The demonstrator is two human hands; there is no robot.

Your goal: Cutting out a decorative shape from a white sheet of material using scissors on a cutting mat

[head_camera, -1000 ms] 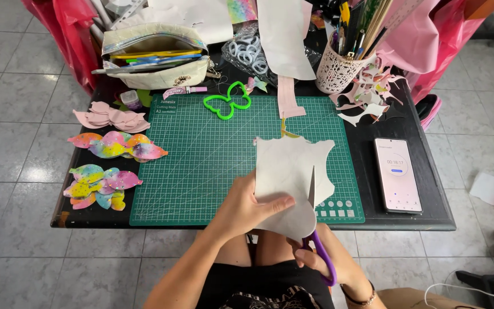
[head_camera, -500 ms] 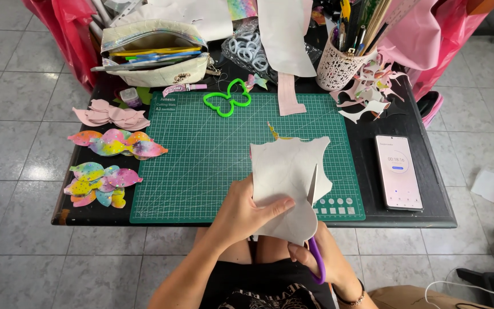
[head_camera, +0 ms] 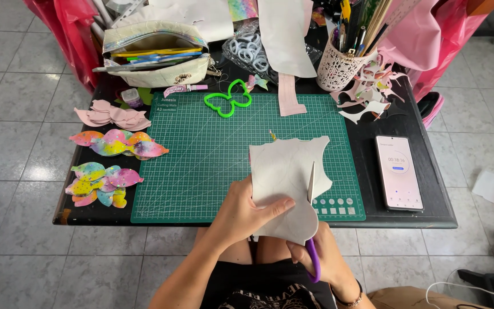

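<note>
The pale grey cut sheet (head_camera: 287, 183) hides most of the purple-handled scissors (head_camera: 312, 229); only one blade tip and a handle loop show. The right hand (head_camera: 324, 260) is half covered by it. The white lattice pen cup's (head_camera: 338, 68) contents run off the top edge.

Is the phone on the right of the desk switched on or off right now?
On. The phone lies flat, face up on the black table beside the green cutting mat; its screen is lit white.
</note>
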